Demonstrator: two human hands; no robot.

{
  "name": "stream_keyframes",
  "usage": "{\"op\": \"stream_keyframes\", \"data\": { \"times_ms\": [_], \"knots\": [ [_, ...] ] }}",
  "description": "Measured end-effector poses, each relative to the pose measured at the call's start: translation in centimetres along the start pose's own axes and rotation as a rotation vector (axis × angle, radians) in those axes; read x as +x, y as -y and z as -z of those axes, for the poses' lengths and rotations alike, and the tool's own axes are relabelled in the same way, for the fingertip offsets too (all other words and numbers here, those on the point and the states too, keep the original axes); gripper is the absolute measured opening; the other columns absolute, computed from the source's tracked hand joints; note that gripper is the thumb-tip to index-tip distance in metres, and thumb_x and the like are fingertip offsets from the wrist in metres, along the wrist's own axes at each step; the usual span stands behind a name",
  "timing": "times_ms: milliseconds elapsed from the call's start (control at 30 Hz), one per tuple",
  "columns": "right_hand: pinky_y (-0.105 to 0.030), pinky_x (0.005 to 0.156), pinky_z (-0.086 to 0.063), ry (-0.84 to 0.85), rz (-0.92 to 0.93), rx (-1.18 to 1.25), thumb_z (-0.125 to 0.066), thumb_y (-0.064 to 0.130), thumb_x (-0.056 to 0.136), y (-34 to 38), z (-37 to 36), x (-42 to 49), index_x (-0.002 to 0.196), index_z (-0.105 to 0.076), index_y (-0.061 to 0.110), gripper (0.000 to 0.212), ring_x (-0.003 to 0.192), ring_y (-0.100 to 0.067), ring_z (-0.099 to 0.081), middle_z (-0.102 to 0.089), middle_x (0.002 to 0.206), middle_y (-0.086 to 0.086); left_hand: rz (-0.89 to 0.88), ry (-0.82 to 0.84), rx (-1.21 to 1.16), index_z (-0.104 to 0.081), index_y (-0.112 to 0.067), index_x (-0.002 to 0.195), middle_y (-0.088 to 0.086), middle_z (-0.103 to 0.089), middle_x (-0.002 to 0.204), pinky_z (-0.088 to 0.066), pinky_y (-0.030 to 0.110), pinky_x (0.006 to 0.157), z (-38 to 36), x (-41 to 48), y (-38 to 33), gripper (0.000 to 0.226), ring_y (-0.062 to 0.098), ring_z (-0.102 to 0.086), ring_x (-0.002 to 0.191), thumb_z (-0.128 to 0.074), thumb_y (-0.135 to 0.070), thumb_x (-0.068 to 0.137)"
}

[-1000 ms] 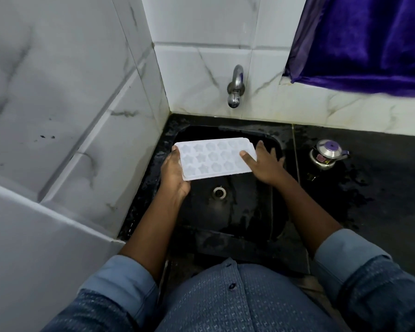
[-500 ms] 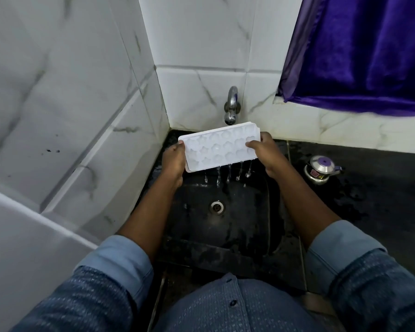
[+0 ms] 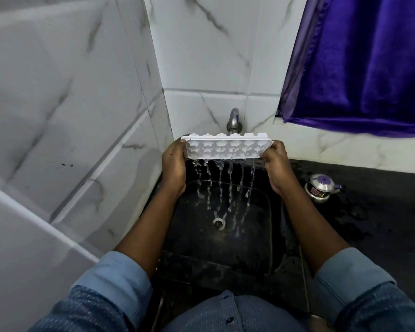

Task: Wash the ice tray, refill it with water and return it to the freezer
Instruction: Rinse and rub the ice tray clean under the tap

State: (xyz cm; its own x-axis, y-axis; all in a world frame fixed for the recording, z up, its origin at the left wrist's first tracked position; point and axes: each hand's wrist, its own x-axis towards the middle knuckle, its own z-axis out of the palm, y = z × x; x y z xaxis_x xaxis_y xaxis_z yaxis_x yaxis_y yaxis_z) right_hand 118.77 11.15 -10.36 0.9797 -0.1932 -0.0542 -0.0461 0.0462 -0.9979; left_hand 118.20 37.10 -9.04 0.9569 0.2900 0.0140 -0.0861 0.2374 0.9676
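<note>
I hold the white ice tray (image 3: 227, 147) by its two short ends, my left hand (image 3: 174, 164) on one and my right hand (image 3: 277, 166) on the other, my fingers (image 3: 278, 146) curled round the edges in a firm grasp. The tray is tipped up, its lower long edge toward me, over the black sink (image 3: 261, 236). Water (image 3: 230, 188) runs off that lower edge in several thin streams and lands around the drain (image 3: 219, 222).

The tap (image 3: 234, 121) stands just behind the tray's upper edge, and the tray covers its spout. On my left the tiled wall (image 3: 70, 116) comes in close beside my left hand and meets the back wall in a corner. On my right the wet black surface (image 3: 381, 212) carries a small steel kettle (image 3: 321, 188) with a purple lid, near my right wrist but apart from it. A purple curtain (image 3: 369, 63) hangs above that side, well clear of the tray.

The open room lies below the tray, down into the basin, and back toward me as far as the sink's front rim.
</note>
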Motion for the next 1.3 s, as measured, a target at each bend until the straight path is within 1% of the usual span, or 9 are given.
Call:
{"op": "stream_keyframes", "data": {
  "times_ms": [133, 267, 367, 533, 667, 800, 933, 1133, 1300],
  "knots": [
    [-0.044, 0.092, -0.052, -0.006, 0.143, -0.015, -0.06, 0.031, 0.085, 1.5, -0.5, -0.9, 0.111, -0.051, 0.026, 0.028, 0.101, -0.014, -0.063, -0.064, 0.109, -0.003, -0.095, -0.026, -0.055, -0.079, -0.011, 0.122, 0.015, -0.078, 0.122, -0.057, 0.058, 0.102, -0.5, -0.2, -1.3, 0.034, 0.037, -0.072, 0.119, -0.056, -0.023, 0.1],
    [-0.016, 0.082, -0.045, -0.021, 0.293, -0.103, -0.055, 0.01, 0.094, 2.3, -0.4, -1.5, 0.121, -0.044, 0.014, 0.029, 0.092, 0.01, -0.058, -0.063, 0.121, -0.003, -0.283, -0.029, -0.035, -0.072, -0.004, 0.134, 0.007, -0.075, 0.133, -0.046, 0.053, 0.119, -0.9, -0.1, -2.0, 0.044, 0.023, -0.066, 0.132, -0.051, -0.018, 0.098],
    [-0.02, 0.098, -0.046, -0.004, 0.396, -0.099, -0.053, 0.001, 0.091, 2.6, -0.2, -1.6, 0.12, -0.042, 0.012, 0.033, 0.129, -0.007, -0.057, -0.057, 0.149, -0.005, -0.449, -0.042, -0.08, -0.073, -0.004, 0.132, 0.004, -0.075, 0.133, -0.044, 0.055, 0.12, -1.3, -0.5, -2.1, 0.045, 0.027, -0.064, 0.135, -0.043, -0.006, 0.098],
    [-0.03, 0.112, -0.041, 0.038, 0.515, -0.112, -0.049, 0.001, 0.096, 3.7, -0.1, -2.7, 0.121, -0.036, 0.011, 0.03, 0.141, -0.015, -0.05, -0.053, 0.151, -0.006, -0.645, -0.074, -0.097, -0.073, -0.001, 0.128, 0.007, -0.073, 0.133, -0.048, 0.053, 0.115, -1.5, -0.4, -1.4, 0.046, 0.035, -0.063, 0.134, -0.037, -0.002, 0.1],
    [-0.037, 0.096, -0.043, 0.107, 0.131, -0.515, -0.044, 0.049, 0.109, -0.4, 0.1, -0.7, 0.142, -0.034, 0.021, 0.044, 0.118, -0.026, -0.06, -0.058, 0.136, -0.005, -0.204, -0.203, 0.217, -0.074, 0.001, 0.112, 0.009, -0.075, 0.115, -0.053, 0.039, 0.098, -1.0, -0.2, 2.5, 0.047, 0.031, -0.07, 0.114, -0.041, -0.033, 0.109],
    [-0.045, 0.109, -0.049, 0.101, -0.163, -0.498, -0.045, 0.06, 0.104, -6.8, 1.7, 1.8, 0.145, -0.049, 0.017, 0.06, 0.129, -0.025, -0.058, -0.055, 0.148, -0.006, 0.107, 0.091, 0.549, -0.075, -0.014, 0.102, 0.005, -0.079, 0.105, -0.059, 0.046, 0.098, 2.1, 0.4, 8.0, 0.053, 0.026, -0.075, 0.1, -0.044, -0.056, 0.11],
    [-0.06, 0.091, -0.059, 0.153, -0.279, -0.48, -0.046, 0.056, 0.105, -8.9, 2.2, 2.4, 0.113, -0.059, 0.022, 0.037, 0.109, -0.031, -0.068, -0.064, 0.125, -0.01, 0.375, 0.247, 0.34, -0.074, -0.014, 0.125, 0.007, -0.08, 0.119, -0.057, 0.055, 0.105, 3.2, 2.0, 8.9, 0.052, 0.026, -0.077, 0.11, -0.045, -0.055, 0.111],
    [-0.045, 0.085, -0.06, 0.312, -0.444, -0.367, -0.039, 0.079, 0.097, -7.3, 1.0, 4.9, 0.126, -0.065, 0.033, 0.06, 0.107, -0.025, -0.072, -0.075, 0.118, 0.003, 0.52, 0.192, 0.213, -0.069, -0.015, 0.131, 0.008, -0.079, 0.122, -0.058, 0.053, 0.104, 2.6, 4.1, 7.1, 0.06, 0.028, -0.077, 0.112, -0.039, -0.063, 0.109],
    [-0.053, 0.091, -0.061, 0.209, -0.374, -0.345, -0.049, 0.063, 0.101, -7.1, -0.3, 10.2, 0.124, -0.065, 0.019, 0.052, 0.102, -0.03, -0.075, -0.076, 0.117, -0.008, 0.555, 0.058, 0.066, -0.072, -0.016, 0.119, 0.008, -0.081, 0.112, -0.065, 0.04, 0.077, 2.3, 5.3, 6.1, 0.057, 0.026, -0.08, 0.097, -0.036, -0.061, 0.111]
  ]
}}
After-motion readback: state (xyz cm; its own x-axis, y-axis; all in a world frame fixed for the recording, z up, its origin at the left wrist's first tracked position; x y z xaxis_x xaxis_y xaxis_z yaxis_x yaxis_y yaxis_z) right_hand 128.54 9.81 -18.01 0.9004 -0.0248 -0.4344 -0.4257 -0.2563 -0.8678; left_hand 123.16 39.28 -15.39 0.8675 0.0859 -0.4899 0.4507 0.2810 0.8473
